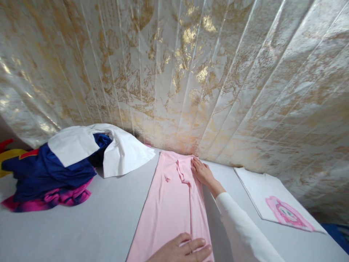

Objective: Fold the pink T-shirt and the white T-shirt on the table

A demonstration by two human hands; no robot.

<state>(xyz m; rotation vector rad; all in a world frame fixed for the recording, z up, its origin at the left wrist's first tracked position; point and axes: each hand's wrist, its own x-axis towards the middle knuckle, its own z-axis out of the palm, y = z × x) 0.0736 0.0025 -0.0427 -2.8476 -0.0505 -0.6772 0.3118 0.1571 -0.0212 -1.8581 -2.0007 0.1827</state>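
Note:
A long pale pink garment [170,203] lies lengthwise before me, its far end against the patterned covering. Near that end, a narrow folded strip shows on top, with a small pucker to its left. My right hand [203,173], in a white sleeve, rests with fingers stretched out on the garment's far right corner. Closer to me, my left hand [181,251] lies over the lower part of the garment, fingers spread, with a thin ring on one finger. The near end of the garment runs out of view, as does most of my left arm.
To the left is a loose pile with a white garment [122,153], a dark blue garment [54,174] and a pink-and-dark piece [65,196]. A folded white garment with a pink cartoon print [289,213] lies right. Shiny gold-patterned covering [174,72] rises behind the white surface [109,229].

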